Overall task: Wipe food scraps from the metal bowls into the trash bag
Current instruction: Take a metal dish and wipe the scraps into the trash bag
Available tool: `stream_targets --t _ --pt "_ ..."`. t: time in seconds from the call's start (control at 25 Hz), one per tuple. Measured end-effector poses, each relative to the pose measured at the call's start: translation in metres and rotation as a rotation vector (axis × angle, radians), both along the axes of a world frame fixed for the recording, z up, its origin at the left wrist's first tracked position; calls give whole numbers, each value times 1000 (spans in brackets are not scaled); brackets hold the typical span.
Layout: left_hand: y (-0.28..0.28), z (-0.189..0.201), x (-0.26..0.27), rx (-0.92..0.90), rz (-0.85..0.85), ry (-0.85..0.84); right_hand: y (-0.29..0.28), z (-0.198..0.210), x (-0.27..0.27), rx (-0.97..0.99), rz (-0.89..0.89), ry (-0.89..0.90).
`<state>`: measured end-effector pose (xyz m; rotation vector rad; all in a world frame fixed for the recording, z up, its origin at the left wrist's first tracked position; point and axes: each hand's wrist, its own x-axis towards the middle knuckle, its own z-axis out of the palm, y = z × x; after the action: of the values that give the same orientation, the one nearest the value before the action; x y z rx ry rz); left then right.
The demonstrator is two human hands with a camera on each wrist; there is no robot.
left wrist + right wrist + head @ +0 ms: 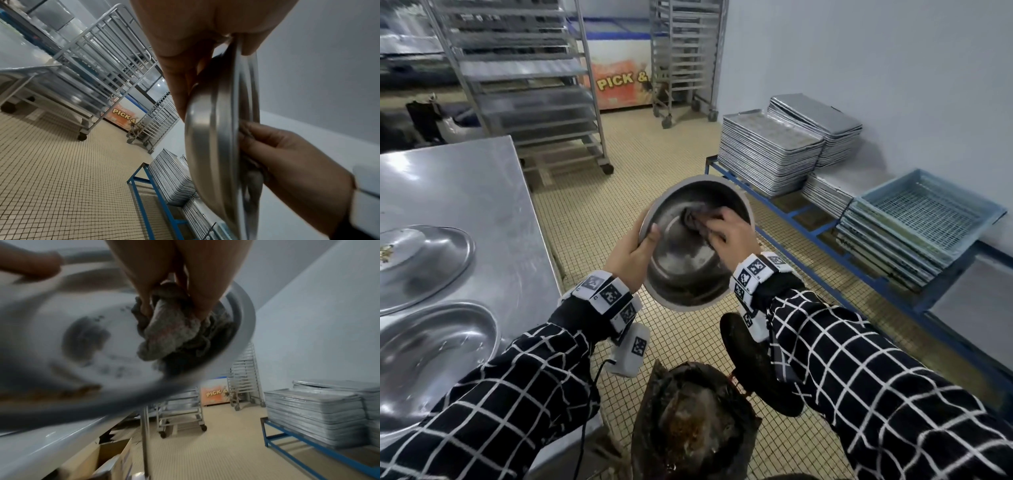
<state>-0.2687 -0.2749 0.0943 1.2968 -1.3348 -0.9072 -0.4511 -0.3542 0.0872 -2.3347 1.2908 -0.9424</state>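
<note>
A round metal bowl [681, 267] is held tilted toward me above the black trash bag [688, 428], which holds brown scraps. My left hand [635, 251] grips the bowl's left rim [207, 129], thumb inside. My right hand [727, 233] clutches a dirty grey cloth [697, 217] and presses it against the upper inner wall of the bowl [72, 340]. In the right wrist view the cloth [170, 331] is bunched between my fingers, and brown scraps lie at the bowl's low edge.
A steel table [469, 192] at my left carries two more metal bowls [424, 260] [431, 353]. Stacked baking trays [774, 150] and blue crates [921, 219] sit on a low blue rack at the right. Wheeled tray racks [524, 78] stand behind on the tiled floor.
</note>
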Motion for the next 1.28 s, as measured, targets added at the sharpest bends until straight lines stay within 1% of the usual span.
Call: stream_targets --t 0.08,0.12,0.2,0.28,0.32,0.4,0.48,0.52,0.56,0.64,0.68,0.72,0.76,0.84,0.96,1.04,1.08,1.16,1.2,1.24,1.28 --pt "1 1 4 -12 32 81 10 -11 0 60 104 45" --pt "0 1 6 -15 51 92 17 -16 0 86 169 80" --pt "-3 3 8 -41 66 28 28 -16 4 190 287 167" --pt "-3 6 7 -83 73 -64 30 -12 10 291 332 262" --pt "-3 7 7 -100 76 -93 29 -10 11 307 332 313" --pt "-5 6 6 -119 71 -132 24 -14 8 254 331 421" --pt "-9 1 6 -108 80 -187 21 -25 1 251 349 444" --pt "-10 -3 7 -99 88 -204 20 -28 -3 281 338 392" --pt "-12 -6 6 -84 95 -204 20 -24 -6 345 302 291" --pt "-14 -10 6 -42 96 -187 19 -10 -7 455 203 -56" --pt "-15 -12 5 -25 88 -169 17 0 -6 429 151 -206" --pt "-16 -13 3 -13 76 -150 15 10 -2 350 101 -278" --pt "-17 -13 1 -9 60 -124 11 17 4 287 76 -295" --pt "-19 -14 -4 2 20 -47 9 19 18 262 90 -234" --pt "-21 -13 -4 17 16 26 22 -1 29 214 257 58" --pt "-22 -10 -1 11 45 49 31 -11 24 229 347 184" --pt "-22 -8 3 15 63 56 34 -14 19 268 366 213" --pt "-21 -6 7 29 92 40 35 -16 8 306 392 339" --pt "-21 -5 8 30 107 16 35 -19 1 313 388 376" --pt "-21 -5 7 23 119 -9 36 -21 -6 317 365 364" --pt "-21 -5 7 8 130 -24 37 -23 -12 355 304 297"
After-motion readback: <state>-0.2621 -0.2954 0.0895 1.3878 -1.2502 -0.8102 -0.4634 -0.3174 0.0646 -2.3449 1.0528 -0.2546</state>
